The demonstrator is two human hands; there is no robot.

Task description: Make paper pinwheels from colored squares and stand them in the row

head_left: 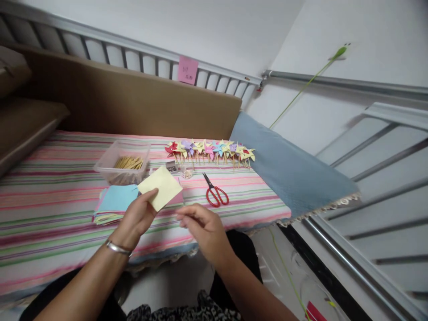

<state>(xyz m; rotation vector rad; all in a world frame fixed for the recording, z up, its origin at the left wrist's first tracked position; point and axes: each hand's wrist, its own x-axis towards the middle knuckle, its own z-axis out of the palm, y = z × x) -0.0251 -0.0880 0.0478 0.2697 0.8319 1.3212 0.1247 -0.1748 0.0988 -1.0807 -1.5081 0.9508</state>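
Note:
My left hand (140, 213) grips a pale yellow square of paper (163, 187), thumb on top, holding it tilted above the striped cloth. My right hand (203, 229) is just right of the paper, thumb and fingers pinched together; whatever is between them, if anything, is too small to make out. Behind my left hand lies a stack of coloured paper squares (117, 199), blue on top. Red-handled scissors (216, 192) rest beyond my right hand, blades pointing away. Part of a pink sheet (176, 198) shows under the yellow paper.
A clear plastic box (105, 165) contains wooden sticks (129, 162). Near it are a small dark box (172, 167) and a small clear container (187, 171). Several paper pinwheels on sticks (209, 150) form a row at the back, before a cardboard panel (150, 102).

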